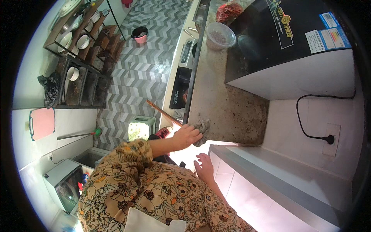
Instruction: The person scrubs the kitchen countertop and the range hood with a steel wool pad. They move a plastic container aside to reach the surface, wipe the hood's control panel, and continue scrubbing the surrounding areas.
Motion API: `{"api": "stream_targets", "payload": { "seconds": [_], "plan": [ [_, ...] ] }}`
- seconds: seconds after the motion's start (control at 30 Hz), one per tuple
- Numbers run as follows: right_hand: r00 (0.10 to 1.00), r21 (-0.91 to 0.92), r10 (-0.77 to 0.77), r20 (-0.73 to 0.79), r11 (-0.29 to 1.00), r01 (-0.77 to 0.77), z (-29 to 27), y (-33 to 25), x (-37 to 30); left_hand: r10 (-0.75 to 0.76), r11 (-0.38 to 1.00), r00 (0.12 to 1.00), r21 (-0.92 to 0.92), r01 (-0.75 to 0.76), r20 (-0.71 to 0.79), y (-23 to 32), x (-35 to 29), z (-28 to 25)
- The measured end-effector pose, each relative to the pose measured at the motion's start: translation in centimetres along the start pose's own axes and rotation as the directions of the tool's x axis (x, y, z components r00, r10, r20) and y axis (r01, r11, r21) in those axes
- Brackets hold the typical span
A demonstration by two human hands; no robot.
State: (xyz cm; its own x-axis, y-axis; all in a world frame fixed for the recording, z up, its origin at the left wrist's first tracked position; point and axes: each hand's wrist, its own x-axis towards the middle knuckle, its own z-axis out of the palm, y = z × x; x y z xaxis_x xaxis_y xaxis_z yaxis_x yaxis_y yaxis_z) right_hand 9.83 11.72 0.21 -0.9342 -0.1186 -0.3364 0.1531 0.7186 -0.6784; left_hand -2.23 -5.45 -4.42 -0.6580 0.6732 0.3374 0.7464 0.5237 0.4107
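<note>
My left hand [187, 137] is closed on a crumpled grey cloth [202, 131]. It presses the cloth against the near left corner of a stained grey ledge [220, 110], whose surface is dotted with dark spots. Beside that hand, a wooden stick [164, 112] slants up and left; whether the hand touches it I cannot tell. My right hand [205, 167] is held lower, just off the ledge's near end. Its fingers are apart and hold nothing.
A lidded clear tub [220, 36] and a red bag [229, 12] stand at the ledge's far end, beside a large black-fronted box [266, 42]. Left and lower runs a counter with a black cooker [181, 88]. A green stool [145, 123] and dish rack [83, 77] are further left.
</note>
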Motion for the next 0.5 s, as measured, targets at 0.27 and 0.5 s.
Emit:
{"api": "stream_targets", "payload": {
  "seconds": [0.27,0.5],
  "plan": [
    [0.998,0.031,-0.053,-0.045,0.998,0.055,-1.7,-3.1,1.7,-0.339,0.923,0.924,0.127,0.363,-0.176,-10.6,6.0,-2.3],
    [0.999,0.132,0.042,-0.032,0.991,-0.037,-2.3,-3.9,0.1,-0.402,-0.743,0.706,-0.658,0.121,0.584,-6.5,3.0,-5.3]
  ]
}}
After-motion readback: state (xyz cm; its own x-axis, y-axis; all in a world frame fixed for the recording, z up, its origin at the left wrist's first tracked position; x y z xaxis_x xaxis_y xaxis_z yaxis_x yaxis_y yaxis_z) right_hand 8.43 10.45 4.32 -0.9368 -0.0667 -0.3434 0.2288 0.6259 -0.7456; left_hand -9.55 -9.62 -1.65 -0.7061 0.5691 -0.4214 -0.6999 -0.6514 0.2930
